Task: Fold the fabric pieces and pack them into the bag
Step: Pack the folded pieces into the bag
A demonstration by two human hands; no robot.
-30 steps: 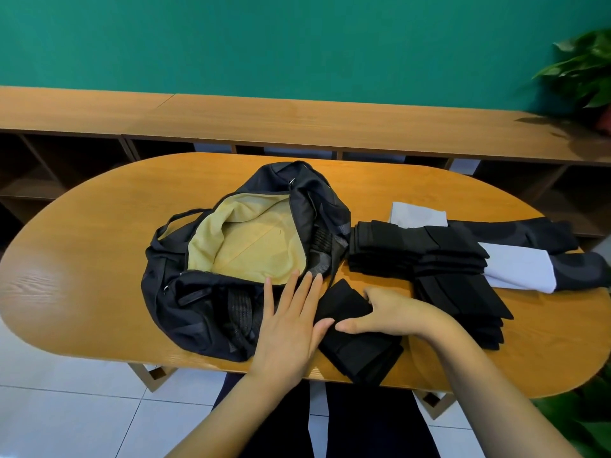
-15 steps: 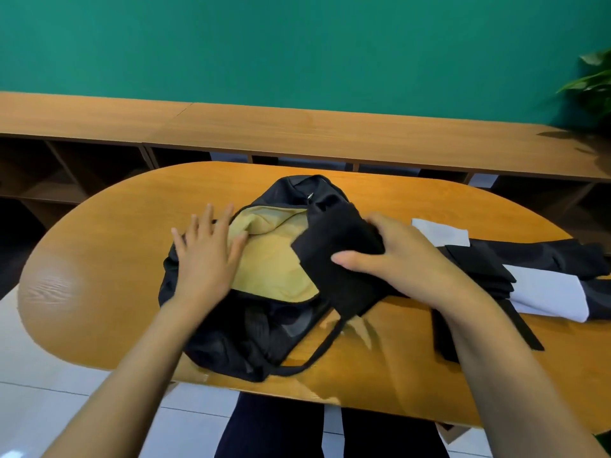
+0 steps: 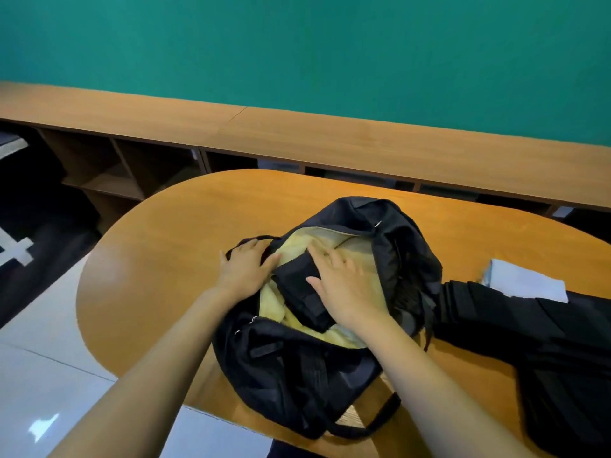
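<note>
left grip (image 3: 244,271): flat, fingers spread | right grip (image 3: 344,287): flat, pressing down

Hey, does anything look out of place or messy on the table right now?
Nothing spilled or damaged. The black bag slumps right at the near edge of the table, its strap looping along the rim. The folded fabric piece lies diagonally inside under the right hand.
</note>
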